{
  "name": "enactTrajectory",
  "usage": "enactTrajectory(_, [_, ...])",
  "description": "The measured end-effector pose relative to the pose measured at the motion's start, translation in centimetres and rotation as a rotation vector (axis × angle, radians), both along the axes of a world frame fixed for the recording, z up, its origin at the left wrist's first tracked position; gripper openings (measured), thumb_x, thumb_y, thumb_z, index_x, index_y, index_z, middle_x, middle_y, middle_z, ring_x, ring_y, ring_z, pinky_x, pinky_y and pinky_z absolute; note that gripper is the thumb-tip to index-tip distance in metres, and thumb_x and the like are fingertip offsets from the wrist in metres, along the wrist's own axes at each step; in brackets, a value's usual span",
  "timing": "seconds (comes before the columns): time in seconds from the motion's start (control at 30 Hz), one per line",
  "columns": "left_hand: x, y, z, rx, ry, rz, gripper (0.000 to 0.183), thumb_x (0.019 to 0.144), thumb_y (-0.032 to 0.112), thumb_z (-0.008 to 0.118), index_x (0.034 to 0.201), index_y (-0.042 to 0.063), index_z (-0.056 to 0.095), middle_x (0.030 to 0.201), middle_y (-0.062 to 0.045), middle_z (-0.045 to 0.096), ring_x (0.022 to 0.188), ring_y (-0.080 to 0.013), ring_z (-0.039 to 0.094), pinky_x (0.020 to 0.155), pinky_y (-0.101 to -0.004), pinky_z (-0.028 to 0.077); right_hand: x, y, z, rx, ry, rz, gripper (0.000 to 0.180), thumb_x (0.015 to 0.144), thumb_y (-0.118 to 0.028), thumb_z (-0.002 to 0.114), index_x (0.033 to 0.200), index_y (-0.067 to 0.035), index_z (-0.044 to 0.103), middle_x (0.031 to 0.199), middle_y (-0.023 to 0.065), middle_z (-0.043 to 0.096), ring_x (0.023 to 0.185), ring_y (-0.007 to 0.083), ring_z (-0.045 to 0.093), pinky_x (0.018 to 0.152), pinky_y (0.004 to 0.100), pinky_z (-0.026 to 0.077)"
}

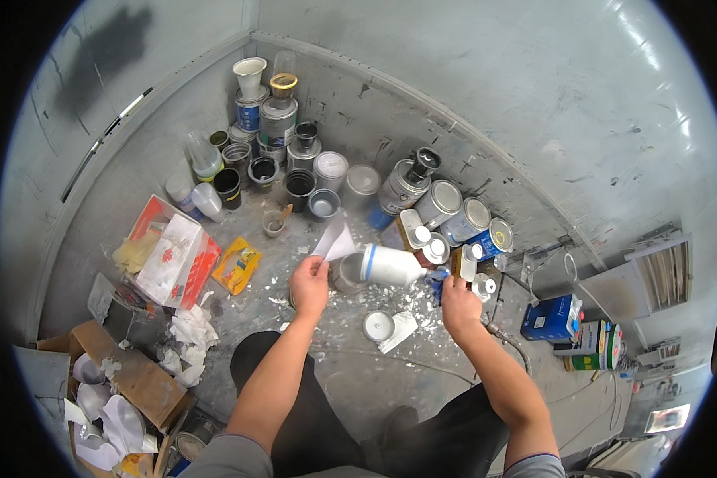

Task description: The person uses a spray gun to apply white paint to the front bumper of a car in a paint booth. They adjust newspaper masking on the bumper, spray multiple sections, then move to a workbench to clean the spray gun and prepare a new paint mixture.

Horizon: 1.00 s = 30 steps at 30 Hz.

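Observation:
My left hand (309, 290) pinches a white paper cone, apparently a paint strainer (336, 238), between thumb and fingers. My right hand (461, 303) grips what looks like a gravity-feed spray gun (437, 276), its body mostly hidden by the fingers. Its white plastic cup (391, 265), with a blue band at the wide end, lies nearly horizontal and points left. Below that wide end is a container (349, 273), partly covered by the cup. A round lid or can (378, 326) and a white paper wipe (399, 331) lie on the paint-spattered floor between my arms.
Paint cans (439, 204) and solvent tins (407, 230) line the wall ahead. Several mixing cups (300, 188) stand farther left. A red-and-white carton (176, 260), a yellow packet (237, 264) and a cardboard box of used strainers (128, 382) sit left. A hose (514, 346) runs at right.

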<state>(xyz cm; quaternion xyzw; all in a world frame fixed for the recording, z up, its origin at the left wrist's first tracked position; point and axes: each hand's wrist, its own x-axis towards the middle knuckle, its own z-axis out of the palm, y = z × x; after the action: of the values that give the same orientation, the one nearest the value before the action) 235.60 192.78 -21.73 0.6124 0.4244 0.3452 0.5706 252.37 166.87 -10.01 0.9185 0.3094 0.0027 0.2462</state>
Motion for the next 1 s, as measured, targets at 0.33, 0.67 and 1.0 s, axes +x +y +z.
enactTrajectory(0.33, [0.0,-0.1,0.4,0.007,-0.011,-0.009,0.015,0.093,0.007,0.076,0.106,0.000,0.074,0.091,-0.010,0.078,0.078,-0.0169,0.073,0.075,-0.0325,0.058,0.7,-0.8,-0.4,0.095,0.109,-0.022,0.028,0.095,-0.010,0.065,0.121,-0.005,0.057,0.118,0.0172,0.067,0.091,0.0364,0.078,0.069,0.0443,0.065])
enactTrajectory(0.67, [-0.2,-0.5,-0.5,0.141,0.102,-0.054,0.016,0.092,0.012,0.078,0.105,0.004,0.076,0.096,-0.013,0.077,0.083,-0.0253,0.076,0.076,-0.0375,0.058,2.2,-3.0,-0.6,0.076,0.251,-0.035,0.026,0.096,-0.009,0.061,0.121,-0.004,0.057,0.121,0.0206,0.068,0.100,0.0384,0.076,0.076,0.0463,0.064])
enactTrajectory(1.0, [-0.2,-1.5,0.3,0.146,0.178,-0.177,0.016,0.091,0.012,0.077,0.106,0.007,0.076,0.096,-0.014,0.077,0.085,-0.0290,0.075,0.078,-0.0400,0.057,4.3,-4.7,-0.4,0.236,0.564,-0.132,0.035,0.090,-0.018,0.067,0.124,-0.009,0.066,0.114,0.0236,0.074,0.108,0.0429,0.071,0.094,0.0524,0.057])
